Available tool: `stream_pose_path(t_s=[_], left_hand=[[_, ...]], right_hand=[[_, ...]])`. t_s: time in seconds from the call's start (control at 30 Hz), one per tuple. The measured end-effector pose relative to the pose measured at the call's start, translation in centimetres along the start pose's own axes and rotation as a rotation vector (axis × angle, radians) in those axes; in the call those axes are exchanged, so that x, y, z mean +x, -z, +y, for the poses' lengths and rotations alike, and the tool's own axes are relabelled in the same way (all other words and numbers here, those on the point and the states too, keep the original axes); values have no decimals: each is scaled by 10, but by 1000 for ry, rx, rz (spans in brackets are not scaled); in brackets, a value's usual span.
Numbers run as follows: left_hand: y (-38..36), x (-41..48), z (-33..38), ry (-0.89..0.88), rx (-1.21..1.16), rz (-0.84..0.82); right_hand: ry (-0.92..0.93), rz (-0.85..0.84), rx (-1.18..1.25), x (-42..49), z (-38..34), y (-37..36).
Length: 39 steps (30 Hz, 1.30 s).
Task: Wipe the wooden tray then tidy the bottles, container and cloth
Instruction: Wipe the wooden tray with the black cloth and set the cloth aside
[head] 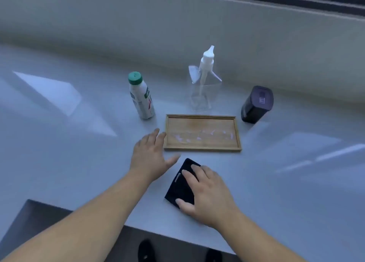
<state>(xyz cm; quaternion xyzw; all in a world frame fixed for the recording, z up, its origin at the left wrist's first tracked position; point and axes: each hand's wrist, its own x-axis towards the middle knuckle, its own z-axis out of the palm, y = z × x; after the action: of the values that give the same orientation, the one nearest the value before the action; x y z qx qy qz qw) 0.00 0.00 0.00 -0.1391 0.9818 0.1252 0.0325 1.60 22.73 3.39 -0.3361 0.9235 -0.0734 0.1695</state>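
Note:
A shallow wooden tray [202,119] lies in the middle of the white counter, with pale smears on its floor. Behind it stand a white bottle with a green cap [140,97], a clear spray bottle with a white trigger head [203,79] and, at the right, a dark lidded container [256,104]. A folded dark cloth [180,186] lies in front of the tray. My right hand [207,194] rests flat on the cloth, fingers spread and thumb at its near edge. My left hand [150,155] hovers open, its fingertips at the tray's left rim.
The counter [79,163] runs wide to both sides, with bright light patches on it. A pale wall rises just behind the bottles. The counter's near edge drops to a dark floor, where dark shoes [145,251] show below.

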Motion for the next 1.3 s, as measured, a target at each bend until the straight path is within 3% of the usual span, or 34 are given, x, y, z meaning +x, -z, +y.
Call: stream_pose_path(t_s=[0.2,0.33,0.5,0.67,0.77,0.83,0.93,1.0,1.13,1.23,1.3], left_hand=[[-31,24,-5,43,-44,38],[-43,34,-10,40,-49,67],[-51,37,-11,62,-98,119],[-51,39,-11,76,-92,112],[-51,40,-11,73,-78,109],[-50,41,-11,73,-75,104],[-50,41,-11,67,-90,108],[-51,41,-12,68,-104,107],[-53,42,-12,64,-109,128],[-56,43,-13,55,-108,150],[-58,43,-14,49,-109,157]], right_hand=[[-2,-60,-46,0,2,-45],[-23,-1,-90,2,5,-50],[-33,156,30,8,11,-44],[-307,231,650,16,23,-2],[-454,431,1016,24,38,31],[-505,556,1129,32,53,52],[-496,723,1052,46,75,76],[-462,744,898,63,85,83],[-381,521,571,113,105,63],[-427,295,383,146,101,37],[-454,253,297,158,86,21]])
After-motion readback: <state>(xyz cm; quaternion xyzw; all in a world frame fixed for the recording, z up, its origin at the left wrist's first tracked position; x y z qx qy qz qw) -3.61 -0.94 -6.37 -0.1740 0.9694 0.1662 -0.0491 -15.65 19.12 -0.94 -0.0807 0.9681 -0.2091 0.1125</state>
